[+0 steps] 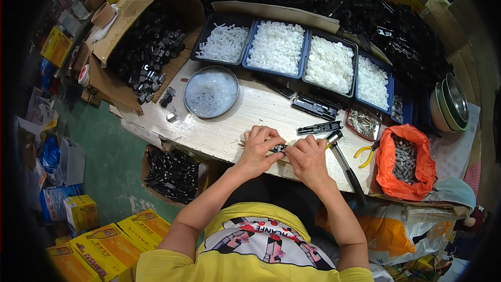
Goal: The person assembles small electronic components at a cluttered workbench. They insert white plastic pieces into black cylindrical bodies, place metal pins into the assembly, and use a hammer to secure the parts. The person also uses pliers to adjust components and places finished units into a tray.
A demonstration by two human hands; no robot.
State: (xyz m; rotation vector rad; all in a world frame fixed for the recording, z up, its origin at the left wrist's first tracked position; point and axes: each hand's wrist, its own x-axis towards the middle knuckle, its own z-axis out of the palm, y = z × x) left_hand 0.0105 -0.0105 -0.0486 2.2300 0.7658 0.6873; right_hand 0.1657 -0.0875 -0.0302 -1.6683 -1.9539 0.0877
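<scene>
Over the front edge of the bench, my left hand [255, 151] and my right hand [310, 161] are close together. Between them is a narrow black part [278, 148] with light bits on it, gripped by the fingertips of both; most of it is hidden by the fingers. Just beyond my right hand lies a black slotted strip-like part [319, 128], and farther back sit similar black parts [314, 106]. Right of my right hand, a hammer [348, 171] rests with its dark handle over the bench edge. Beside it are yellow-handled pliers [365, 155].
Several trays of white plastic pieces [276, 47] line the back, before a heap of black parts [386, 31]. A round metal dish [211, 94] and a carton of dark blocks [143, 73] stand left. Right are a red tray of metal pieces [364, 124] and an orange bag [389, 172].
</scene>
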